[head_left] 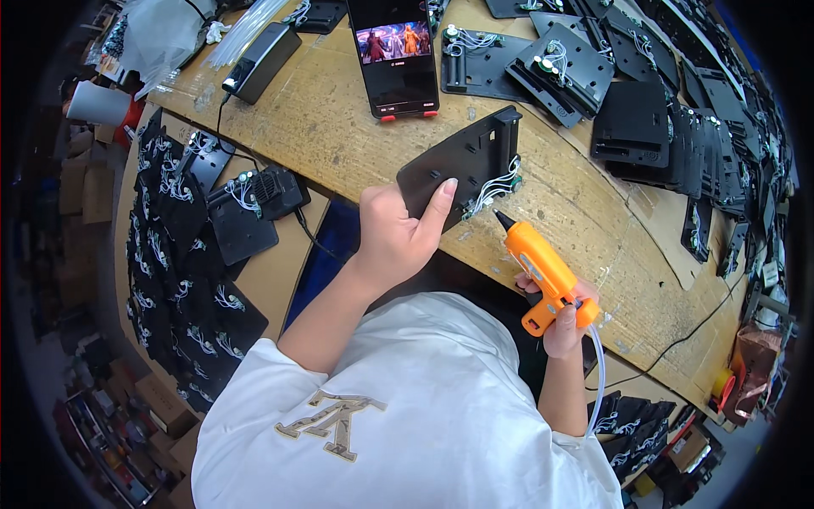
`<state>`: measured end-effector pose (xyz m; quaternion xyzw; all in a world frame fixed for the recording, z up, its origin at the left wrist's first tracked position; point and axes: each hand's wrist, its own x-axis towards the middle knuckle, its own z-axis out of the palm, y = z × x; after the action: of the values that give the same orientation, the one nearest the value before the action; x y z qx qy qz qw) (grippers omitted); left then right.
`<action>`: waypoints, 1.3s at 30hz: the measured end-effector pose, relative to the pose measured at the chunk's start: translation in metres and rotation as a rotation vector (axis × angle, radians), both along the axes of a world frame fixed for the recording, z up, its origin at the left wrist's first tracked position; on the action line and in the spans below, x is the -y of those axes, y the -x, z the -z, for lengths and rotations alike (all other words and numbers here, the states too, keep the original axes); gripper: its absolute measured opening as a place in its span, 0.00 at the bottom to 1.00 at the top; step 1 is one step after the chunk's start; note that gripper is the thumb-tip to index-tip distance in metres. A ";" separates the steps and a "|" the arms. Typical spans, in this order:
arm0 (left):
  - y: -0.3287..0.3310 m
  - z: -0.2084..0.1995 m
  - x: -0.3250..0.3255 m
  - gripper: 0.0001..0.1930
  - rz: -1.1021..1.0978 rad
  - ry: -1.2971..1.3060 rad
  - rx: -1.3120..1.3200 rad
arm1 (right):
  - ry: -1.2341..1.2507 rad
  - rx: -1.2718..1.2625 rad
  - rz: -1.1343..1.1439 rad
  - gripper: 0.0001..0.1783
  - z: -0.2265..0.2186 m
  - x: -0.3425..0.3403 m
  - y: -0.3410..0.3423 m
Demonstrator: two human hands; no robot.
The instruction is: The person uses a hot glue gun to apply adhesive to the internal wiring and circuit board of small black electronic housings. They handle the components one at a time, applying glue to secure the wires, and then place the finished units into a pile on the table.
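Note:
My left hand [397,229] grips a black plastic panel [458,165] by its near left edge, thumb on top, holding it tilted above the table. White wires [500,187] with a small green circuit board run along the panel's right end. In my right hand [566,327] is an orange glue gun [543,263], fingers wrapped round its handle. Its dark nozzle points up and left at the wired corner of the panel; whether the tip touches anything I cannot tell. A clear glue stick [598,382] trails from the gun's back.
A phone [394,59] showing a video stands on the wooden table [322,102]. Stacked black panels [632,123] fill the far right. More wired panels [182,288] cover a lower surface at left. A black box [263,64] and clear sticks [246,34] lie far left.

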<state>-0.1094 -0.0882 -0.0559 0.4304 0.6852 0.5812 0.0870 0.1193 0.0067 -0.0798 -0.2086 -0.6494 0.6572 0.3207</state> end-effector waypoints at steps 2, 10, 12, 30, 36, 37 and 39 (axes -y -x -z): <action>-0.001 -0.001 -0.002 0.06 -0.007 -0.008 0.005 | 0.011 -0.021 0.007 0.38 0.002 -0.001 0.002; -0.001 -0.004 -0.002 0.06 -0.029 0.018 0.015 | 0.002 -0.075 0.001 0.40 0.006 -0.004 0.005; -0.002 -0.002 -0.002 0.06 -0.042 0.016 0.036 | 0.015 -0.059 -0.010 0.40 0.007 -0.005 0.003; -0.002 -0.001 -0.001 0.06 -0.043 0.046 0.054 | -0.144 0.044 -0.063 0.40 0.003 -0.007 0.006; -0.003 0.000 -0.003 0.07 -0.057 0.013 0.027 | -0.182 0.040 -0.018 0.42 0.002 -0.002 0.007; -0.003 0.001 -0.003 0.07 -0.059 0.004 0.034 | -0.188 0.041 -0.007 0.43 0.002 -0.002 0.007; -0.006 0.003 -0.001 0.06 -0.045 0.039 0.058 | -0.164 0.077 -0.015 0.46 0.000 -0.002 0.005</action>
<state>-0.1039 -0.0869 -0.0588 0.3962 0.7030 0.5818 0.1021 0.1138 0.0086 -0.0798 -0.2016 -0.7145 0.5956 0.3066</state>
